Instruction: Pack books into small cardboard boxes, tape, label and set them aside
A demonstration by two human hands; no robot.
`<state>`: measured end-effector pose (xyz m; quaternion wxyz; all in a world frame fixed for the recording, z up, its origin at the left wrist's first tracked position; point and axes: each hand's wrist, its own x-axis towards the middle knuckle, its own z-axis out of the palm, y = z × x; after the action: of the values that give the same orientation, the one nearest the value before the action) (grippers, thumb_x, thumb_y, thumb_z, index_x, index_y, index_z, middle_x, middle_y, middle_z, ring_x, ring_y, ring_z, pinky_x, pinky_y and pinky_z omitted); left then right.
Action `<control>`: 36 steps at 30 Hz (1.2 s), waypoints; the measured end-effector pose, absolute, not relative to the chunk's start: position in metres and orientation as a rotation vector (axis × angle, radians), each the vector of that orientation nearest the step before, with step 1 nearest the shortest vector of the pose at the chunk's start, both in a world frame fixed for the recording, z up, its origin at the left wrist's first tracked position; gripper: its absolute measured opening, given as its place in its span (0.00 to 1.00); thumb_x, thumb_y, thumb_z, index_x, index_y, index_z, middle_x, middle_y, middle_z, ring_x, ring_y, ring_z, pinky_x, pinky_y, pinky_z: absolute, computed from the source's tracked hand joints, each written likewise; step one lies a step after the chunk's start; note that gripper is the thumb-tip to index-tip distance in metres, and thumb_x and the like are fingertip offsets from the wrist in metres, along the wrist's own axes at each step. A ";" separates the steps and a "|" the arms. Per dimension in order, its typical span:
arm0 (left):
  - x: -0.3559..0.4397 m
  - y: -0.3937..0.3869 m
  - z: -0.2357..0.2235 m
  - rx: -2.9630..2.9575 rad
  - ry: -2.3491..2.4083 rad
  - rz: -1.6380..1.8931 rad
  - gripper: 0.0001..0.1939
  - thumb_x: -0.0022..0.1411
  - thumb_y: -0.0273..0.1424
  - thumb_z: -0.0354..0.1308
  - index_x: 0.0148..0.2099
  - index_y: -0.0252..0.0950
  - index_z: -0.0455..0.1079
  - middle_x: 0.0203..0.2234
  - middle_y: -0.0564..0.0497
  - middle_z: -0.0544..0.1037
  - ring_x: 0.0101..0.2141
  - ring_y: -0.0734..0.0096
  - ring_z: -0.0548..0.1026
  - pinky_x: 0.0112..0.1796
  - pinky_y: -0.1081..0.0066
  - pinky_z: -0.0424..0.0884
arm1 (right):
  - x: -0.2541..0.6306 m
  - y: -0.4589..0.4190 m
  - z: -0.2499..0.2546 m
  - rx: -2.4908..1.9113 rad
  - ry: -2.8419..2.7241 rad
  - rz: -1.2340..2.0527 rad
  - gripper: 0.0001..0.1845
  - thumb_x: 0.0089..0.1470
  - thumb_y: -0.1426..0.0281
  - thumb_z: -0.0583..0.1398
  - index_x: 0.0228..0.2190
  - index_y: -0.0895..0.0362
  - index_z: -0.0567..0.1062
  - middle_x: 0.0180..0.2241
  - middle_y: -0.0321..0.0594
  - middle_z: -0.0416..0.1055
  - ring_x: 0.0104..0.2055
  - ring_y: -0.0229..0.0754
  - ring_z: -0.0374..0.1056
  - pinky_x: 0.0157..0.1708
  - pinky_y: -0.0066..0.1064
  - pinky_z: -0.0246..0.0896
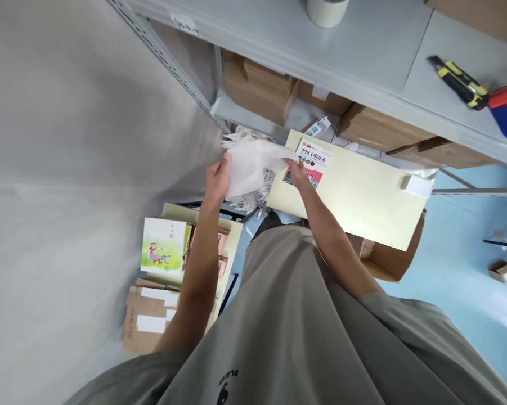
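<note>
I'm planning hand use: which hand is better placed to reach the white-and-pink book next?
Probably the right hand: it overlaps the book in view; the left hand is farther away. Both hold the white sheet; the right may need freeing.

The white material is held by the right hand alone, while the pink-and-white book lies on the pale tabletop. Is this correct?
No: in the head view, the left hand and right hand both hold the white material. The pink-and-white book does lie on the pale tabletop.
</note>
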<state>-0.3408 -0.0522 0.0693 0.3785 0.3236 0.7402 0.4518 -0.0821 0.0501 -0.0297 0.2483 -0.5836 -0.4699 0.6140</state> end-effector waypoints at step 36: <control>-0.019 -0.017 -0.060 1.511 1.924 0.016 0.49 0.67 0.41 0.72 0.83 0.28 0.66 0.87 0.26 0.54 0.86 0.27 0.49 0.83 0.34 0.49 | 0.480 -0.090 -0.077 -2.733 -1.107 0.789 0.20 0.67 0.63 0.71 0.55 0.60 0.81 0.56 0.62 0.83 0.57 0.62 0.78 0.62 0.53 0.76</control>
<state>-0.0189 -0.0171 -0.0598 0.3406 0.5808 0.7394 0.0063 0.4795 -0.0896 -0.0774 0.0448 -0.8944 -0.3624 0.2581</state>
